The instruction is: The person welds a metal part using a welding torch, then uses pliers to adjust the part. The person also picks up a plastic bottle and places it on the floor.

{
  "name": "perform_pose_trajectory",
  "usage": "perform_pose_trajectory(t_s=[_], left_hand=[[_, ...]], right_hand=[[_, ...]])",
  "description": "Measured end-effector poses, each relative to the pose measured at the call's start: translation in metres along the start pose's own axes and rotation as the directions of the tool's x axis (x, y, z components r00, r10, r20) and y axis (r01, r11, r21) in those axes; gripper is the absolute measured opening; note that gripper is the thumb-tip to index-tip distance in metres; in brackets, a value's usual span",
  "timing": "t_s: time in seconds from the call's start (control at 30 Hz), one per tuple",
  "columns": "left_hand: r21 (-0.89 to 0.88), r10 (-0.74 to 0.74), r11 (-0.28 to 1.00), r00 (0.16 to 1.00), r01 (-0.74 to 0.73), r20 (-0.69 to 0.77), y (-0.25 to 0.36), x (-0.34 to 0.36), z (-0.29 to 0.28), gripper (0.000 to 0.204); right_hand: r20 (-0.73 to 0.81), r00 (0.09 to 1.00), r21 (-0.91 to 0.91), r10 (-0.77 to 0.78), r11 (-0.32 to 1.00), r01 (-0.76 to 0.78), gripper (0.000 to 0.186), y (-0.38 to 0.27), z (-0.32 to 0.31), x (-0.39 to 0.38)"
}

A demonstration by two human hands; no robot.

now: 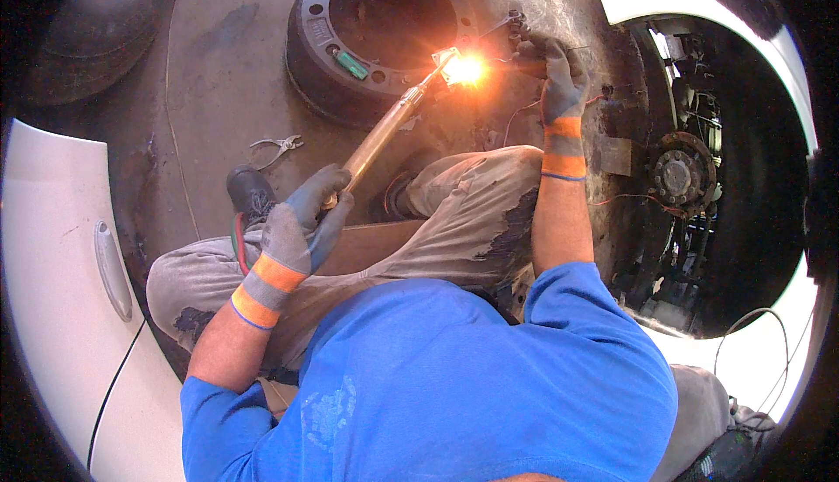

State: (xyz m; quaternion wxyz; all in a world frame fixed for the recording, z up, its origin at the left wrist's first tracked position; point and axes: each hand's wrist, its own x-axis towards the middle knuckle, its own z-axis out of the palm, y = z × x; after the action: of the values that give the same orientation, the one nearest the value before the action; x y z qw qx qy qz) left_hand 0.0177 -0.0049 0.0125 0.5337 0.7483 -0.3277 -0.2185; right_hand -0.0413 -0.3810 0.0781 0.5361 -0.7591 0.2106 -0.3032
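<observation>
My left hand, in a grey and orange glove, is wrapped around the brass-coloured handle of a gas torch. The torch slants up and to the right. Bright orange flame glare burns at its tip, over a small lit metal piece whose shape is partly washed out. From the right, my gloved right hand is closed near the glare, with what looks like a thin wire rod between its fingers. Beneath the torch tip lies a large brake drum; a green lighter-like object rests on its rim.
Pliers lie on the floor, left of the torch. A red and green hose passes by my left knee. A wheel hub sits in a white vehicle's wheel arch at right. A tyre stands far left, a white door panel nearer.
</observation>
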Motion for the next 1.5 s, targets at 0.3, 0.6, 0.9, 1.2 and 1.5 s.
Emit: perform_pose_trajectory(t_s=[0.3, 0.6, 0.9, 1.2, 1.5], left_hand=[[0.006, 0.006, 1.0, 1.0, -0.006, 0.011, 0.001, 0.001, 0.0, 0.027], [0.016, 0.009, 1.0, 1.0, -0.009, 0.003, -0.002, 0.0, 0.002, 0.027], [0.007, 0.01, 1.0, 1.0, -0.01, 0.013, 0.001, 0.001, 0.001, 0.027], [0.002, 0.02, 1.0, 1.0, -0.02, 0.013, -0.006, 0.0, 0.003, 0.027], [0.02, 0.03, 0.999, 1.0, -0.03, -0.003, -0.002, 0.0, 0.003, 0.026]], right_hand=[[0.013, 1.0, 0.06, -0.007, 0.998, 0.006, 0.031, 0.006, -0.004, 0.002], [0.011, 1.0, 0.06, -0.007, 0.998, 0.006, 0.03, 0.009, -0.005, 0.002], [-0.023, 1.0, -0.009, -0.019, 1.0, 0.019, 0.03, 0.013, -0.005, 0.005], [0.039, 0.999, 0.025, -0.014, 1.0, 0.013, 0.032, 0.005, -0.003, 0.002], [0.005, 1.0, 0.027, -0.01, 1.0, 0.01, 0.031, 0.009, -0.003, 0.004]])
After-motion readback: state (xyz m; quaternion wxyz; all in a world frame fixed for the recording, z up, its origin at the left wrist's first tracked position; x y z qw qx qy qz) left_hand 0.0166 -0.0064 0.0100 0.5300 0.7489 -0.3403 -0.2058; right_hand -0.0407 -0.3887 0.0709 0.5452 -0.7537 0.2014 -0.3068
